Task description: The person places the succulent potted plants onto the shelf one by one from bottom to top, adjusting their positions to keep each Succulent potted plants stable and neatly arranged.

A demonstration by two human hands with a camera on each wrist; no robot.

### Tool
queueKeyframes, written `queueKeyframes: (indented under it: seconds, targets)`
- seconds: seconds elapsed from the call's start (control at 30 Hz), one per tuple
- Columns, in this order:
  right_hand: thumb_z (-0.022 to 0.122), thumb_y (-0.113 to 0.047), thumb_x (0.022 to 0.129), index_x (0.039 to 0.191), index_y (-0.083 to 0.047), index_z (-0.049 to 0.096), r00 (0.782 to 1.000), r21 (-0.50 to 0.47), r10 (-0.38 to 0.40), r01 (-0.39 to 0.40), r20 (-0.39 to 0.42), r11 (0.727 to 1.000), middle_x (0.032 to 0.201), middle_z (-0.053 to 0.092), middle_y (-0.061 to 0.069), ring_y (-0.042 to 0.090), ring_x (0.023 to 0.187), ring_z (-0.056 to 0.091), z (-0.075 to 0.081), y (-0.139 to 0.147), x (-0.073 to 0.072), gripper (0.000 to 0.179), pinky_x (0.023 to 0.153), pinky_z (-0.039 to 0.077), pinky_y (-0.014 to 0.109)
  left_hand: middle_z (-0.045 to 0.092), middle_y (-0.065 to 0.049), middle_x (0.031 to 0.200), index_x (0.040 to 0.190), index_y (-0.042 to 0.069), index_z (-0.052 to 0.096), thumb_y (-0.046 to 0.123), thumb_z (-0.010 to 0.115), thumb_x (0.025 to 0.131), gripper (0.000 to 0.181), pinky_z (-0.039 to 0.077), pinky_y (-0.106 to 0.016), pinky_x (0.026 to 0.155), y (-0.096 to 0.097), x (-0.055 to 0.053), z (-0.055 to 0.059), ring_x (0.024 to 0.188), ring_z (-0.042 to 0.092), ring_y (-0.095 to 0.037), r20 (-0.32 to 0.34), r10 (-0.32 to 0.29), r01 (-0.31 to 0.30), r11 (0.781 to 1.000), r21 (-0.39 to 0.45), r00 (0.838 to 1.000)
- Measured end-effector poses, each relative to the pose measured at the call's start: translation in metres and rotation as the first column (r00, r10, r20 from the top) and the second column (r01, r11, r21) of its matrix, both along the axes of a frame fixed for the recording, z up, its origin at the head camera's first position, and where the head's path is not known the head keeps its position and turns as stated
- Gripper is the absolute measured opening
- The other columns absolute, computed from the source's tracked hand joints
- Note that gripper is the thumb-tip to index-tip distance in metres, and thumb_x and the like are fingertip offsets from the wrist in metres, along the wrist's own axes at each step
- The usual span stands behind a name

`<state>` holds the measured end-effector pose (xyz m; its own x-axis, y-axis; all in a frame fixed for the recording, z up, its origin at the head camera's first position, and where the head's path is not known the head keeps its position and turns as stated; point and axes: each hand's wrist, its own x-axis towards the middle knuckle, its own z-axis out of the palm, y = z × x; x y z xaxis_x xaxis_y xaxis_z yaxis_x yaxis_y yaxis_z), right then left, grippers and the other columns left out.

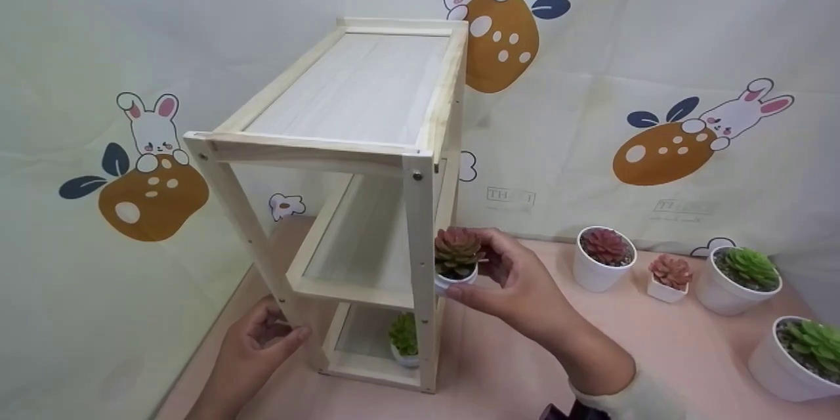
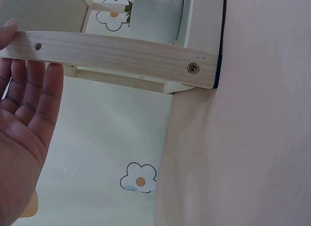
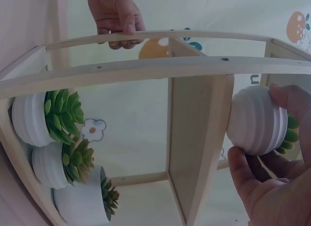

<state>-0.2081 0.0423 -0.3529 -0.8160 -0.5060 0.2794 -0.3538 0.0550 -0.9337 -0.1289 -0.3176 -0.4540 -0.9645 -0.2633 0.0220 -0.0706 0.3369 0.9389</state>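
Observation:
A pale wooden three-tier shelf rack (image 1: pixel 357 88) stands in the middle of the head view. My right hand (image 1: pixel 515 279) holds a small white pot with a reddish-green succulent (image 1: pixel 458 251) at the rack's right side, level with the middle shelf. In the right wrist view the base of that white pot (image 3: pixel 252 120) is close against the middle shelf's edge; whether it touches, I cannot tell. My left hand (image 1: pixel 252 348) grips the front left post (image 2: pixel 116 48), thumb on one side and fingers on the other. Three potted succulents (image 3: pixel 65 114) stand on the bottom shelf.
To the right on the pink tabletop (image 1: pixel 590 341) are a white pot with a red succulent (image 1: pixel 604 256), a small square pot with a pink one (image 1: pixel 669 279), and two green ones (image 1: pixel 741 275) in white pots. A rabbit-patterned cloth (image 1: pixel 558 144) hangs behind.

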Motion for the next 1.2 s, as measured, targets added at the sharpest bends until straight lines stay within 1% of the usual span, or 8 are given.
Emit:
queueKeyframes:
  seconds: [0.17, 0.33, 0.5, 0.63, 0.73, 0.93, 1.07, 1.2]
  targets:
    - [0.087, -0.014, 0.084, 0.141, -0.004, 0.055, 1.000, 0.011, -0.012, 0.012, 0.025, 1.000, 0.134, 0.062, 0.013, 0.026, 0.124, 0.061, 0.002, -0.004, 0.001, 0.066, 0.104, 0.054, 0.027, 0.072, -0.007, 0.125, 0.125, 0.009, 0.065, 0.018, 0.085, 0.088, 0.043, 0.058, -0.024, 0.088, 0.000, 0.000, 0.001, 0.101, 0.070, -0.011, 0.001, -0.001, 0.001, 1.000, -0.009, 1.000]
    - [0.086, -0.012, 0.084, 0.139, -0.002, 0.056, 1.000, 0.004, -0.003, 0.003, 0.006, 1.000, 0.132, 0.063, 0.014, 0.027, 0.122, 0.061, 0.003, -0.008, 0.000, 0.063, 0.104, 0.054, 0.027, 0.072, -0.008, 0.126, 0.126, 0.009, 0.064, 0.016, 0.085, 0.088, 0.044, 0.058, -0.024, 0.088, 0.000, 0.000, 0.001, 0.101, 0.070, -0.011, 0.006, -0.002, 0.003, 1.000, -0.016, 1.000]
    - [0.085, -0.010, 0.085, 0.135, 0.002, 0.058, 1.000, -0.007, 0.010, -0.010, -0.013, 1.000, 0.127, 0.065, 0.017, 0.030, 0.119, 0.062, 0.003, -0.012, -0.001, 0.059, 0.105, 0.054, 0.028, 0.073, -0.011, 0.122, 0.123, 0.009, 0.065, 0.013, 0.084, 0.088, 0.041, 0.059, -0.024, 0.086, 0.001, 0.001, 0.002, 0.098, 0.071, -0.012, -0.012, -0.003, 0.003, 1.000, -0.003, 1.000]
    - [0.085, -0.009, 0.084, 0.135, 0.000, 0.059, 1.000, -0.011, 0.009, -0.009, 0.004, 1.000, 0.126, 0.065, 0.016, 0.032, 0.120, 0.062, 0.003, -0.014, -0.002, 0.058, 0.105, 0.054, 0.029, 0.072, -0.012, 0.119, 0.122, 0.007, 0.065, 0.011, 0.085, 0.087, 0.040, 0.059, -0.025, 0.086, 0.001, 0.002, 0.001, 0.097, 0.071, -0.013, -0.036, -0.010, 0.011, 1.000, 0.020, 0.999]
    - [0.085, -0.008, 0.084, 0.133, 0.001, 0.059, 1.000, -0.010, 0.011, -0.011, 0.016, 1.000, 0.126, 0.065, 0.017, 0.031, 0.119, 0.063, 0.003, -0.017, -0.003, 0.056, 0.105, 0.054, 0.030, 0.072, -0.012, 0.118, 0.121, 0.005, 0.065, 0.010, 0.085, 0.087, 0.040, 0.059, -0.025, 0.086, 0.001, 0.003, 0.000, 0.096, 0.071, -0.014, -0.055, -0.014, 0.016, 0.999, 0.035, 0.998]
    - [0.084, -0.008, 0.085, 0.131, 0.002, 0.061, 1.000, 0.003, 0.027, -0.027, 0.001, 1.000, 0.127, 0.066, 0.017, 0.027, 0.118, 0.065, 0.004, -0.020, -0.006, 0.052, 0.106, 0.054, 0.030, 0.072, -0.012, 0.120, 0.125, 0.004, 0.064, 0.011, 0.085, 0.087, 0.043, 0.059, -0.024, 0.086, 0.001, 0.003, 0.000, 0.097, 0.071, -0.014, -0.040, -0.012, 0.013, 0.999, 0.039, 0.999]
    - [0.082, -0.006, 0.085, 0.131, 0.003, 0.062, 0.999, -0.005, 0.037, -0.037, -0.023, 0.999, 0.126, 0.064, 0.017, 0.027, 0.118, 0.065, 0.004, -0.022, -0.006, 0.051, 0.106, 0.054, 0.032, 0.072, -0.013, 0.121, 0.127, 0.003, 0.064, 0.010, 0.084, 0.087, 0.045, 0.060, -0.024, 0.085, 0.001, 0.004, 0.000, 0.098, 0.072, -0.014, -0.036, -0.013, 0.015, 0.999, 0.049, 0.999]
    - [0.082, -0.005, 0.084, 0.130, 0.001, 0.064, 0.999, -0.006, 0.037, -0.038, -0.039, 0.999, 0.125, 0.063, 0.015, 0.027, 0.118, 0.064, 0.005, -0.024, -0.006, 0.049, 0.105, 0.055, 0.033, 0.072, -0.014, 0.122, 0.127, 0.004, 0.064, 0.009, 0.084, 0.087, 0.045, 0.060, -0.024, 0.086, 0.002, 0.004, 0.000, 0.097, 0.072, -0.014, -0.037, -0.011, 0.012, 0.999, 0.039, 0.999]
